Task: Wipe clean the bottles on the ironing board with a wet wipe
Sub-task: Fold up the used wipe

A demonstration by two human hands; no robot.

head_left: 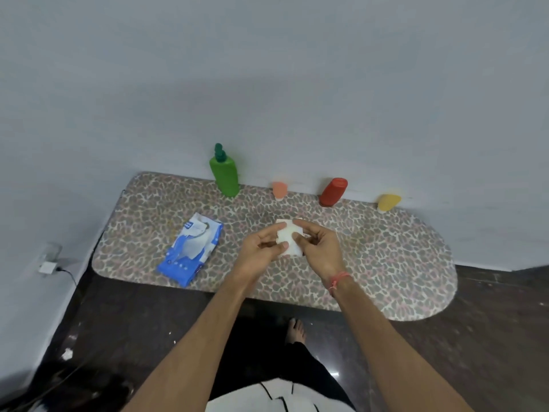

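Observation:
A folded white wet wipe (287, 237) is held over the middle of the leopard-print ironing board (386, 263). My left hand (261, 251) pinches its left edge and my right hand (318, 248) pinches its right edge. Along the wall at the board's far side stand a tall green pump bottle (225, 175), a small peach bottle (279, 190), a red bottle (333, 192) and a yellow bottle (388, 201). All of them stand apart from my hands.
A blue and white wet wipe pack (191, 252) lies on the board's left part, its flap open. A white plug with a black cord (49, 267) sits at the left wall. Dark floor and my bare foot (295, 331) lie below the board's near edge.

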